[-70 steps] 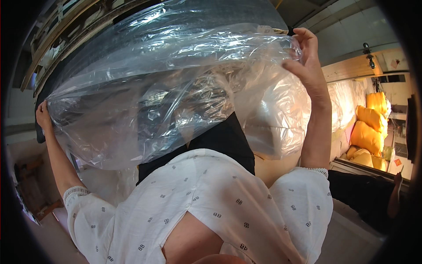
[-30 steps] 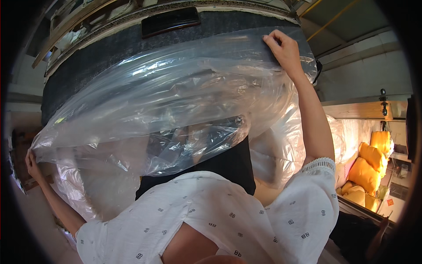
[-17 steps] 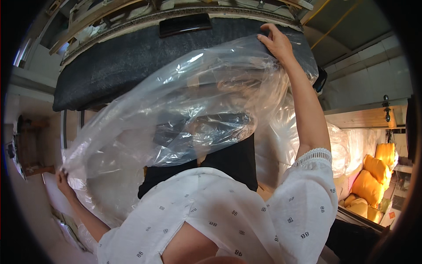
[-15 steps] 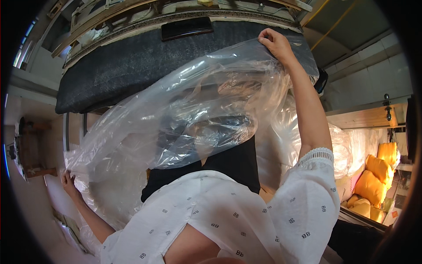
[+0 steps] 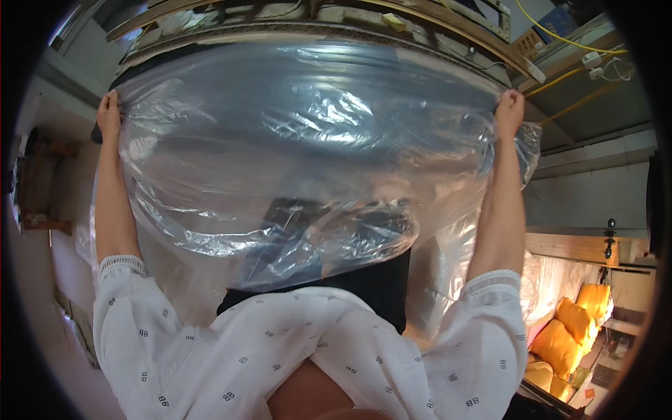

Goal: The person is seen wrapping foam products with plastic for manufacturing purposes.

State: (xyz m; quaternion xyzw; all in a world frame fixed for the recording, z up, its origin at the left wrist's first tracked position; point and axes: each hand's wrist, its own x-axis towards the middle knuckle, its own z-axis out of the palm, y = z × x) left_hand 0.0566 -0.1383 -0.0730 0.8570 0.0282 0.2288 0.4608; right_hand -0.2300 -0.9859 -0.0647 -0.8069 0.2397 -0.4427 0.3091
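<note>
Head view: one clear plastic sheet (image 5: 315, 164) is held spread between two hands

By the fingers of the left hand (image 5: 110, 113), curled in tight with no gap to be made out, one upper corner area of the sheet is gripped. By the right hand (image 5: 509, 112), folded into a loose fist, the opposite upper edge is pinched; what is done by each single finger cannot be told at this size. Between the two hands, set well apart at nearly equal height, the single sheet is stretched, crinkled and shiny toward its lower part. By it most of one dark padded surface (image 5: 168, 61) is covered, while the person's black trousers (image 5: 378, 287) are partly overlaid by its lower edge. One white printed shirt (image 5: 308, 350) is worn. Beyond the far edge, wooden rails (image 5: 483, 45) are seen, and at upper right two white plugs (image 5: 591, 59) are set near a yellow cable (image 5: 560, 36). At lower right, at least three bright yellow bundles (image 5: 558, 348) are heaped.
</note>
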